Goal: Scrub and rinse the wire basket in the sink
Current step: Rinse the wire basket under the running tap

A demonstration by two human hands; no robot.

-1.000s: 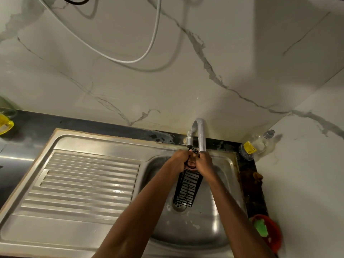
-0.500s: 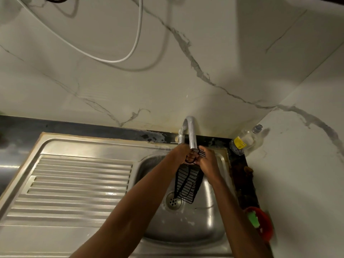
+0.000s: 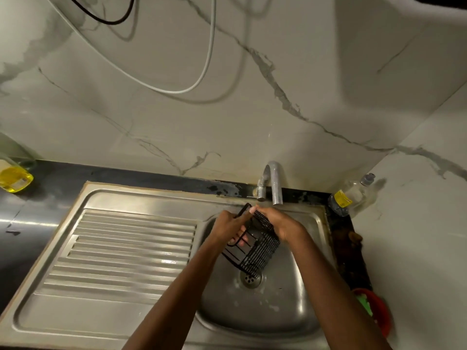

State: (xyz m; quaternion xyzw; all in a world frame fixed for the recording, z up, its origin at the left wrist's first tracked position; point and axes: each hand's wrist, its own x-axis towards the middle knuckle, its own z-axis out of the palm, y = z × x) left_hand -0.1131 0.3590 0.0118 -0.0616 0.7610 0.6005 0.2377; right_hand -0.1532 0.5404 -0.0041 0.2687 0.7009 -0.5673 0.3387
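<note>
- Wire basket (image 3: 255, 248), black, hangs tilted over the sink (image 3: 310, 294) bowl, its lower end just above the drain (image 3: 250, 279), its upper end under the tap (image 3: 270, 183) at the sink's back edge.
- Left hand (image 3: 231, 227) grips the basket's left rim, fingers curled through the wire frame.
- Right hand (image 3: 280, 223) wraps over the basket's upper right side, fingers bent round the wires.
- Yellow bottle (image 3: 14, 178) stands at the counter's back-left edge; a clear bottle (image 3: 351, 195) lies in the back-right corner; a red tub (image 3: 376, 311) sits by the sink's right edge.
</note>
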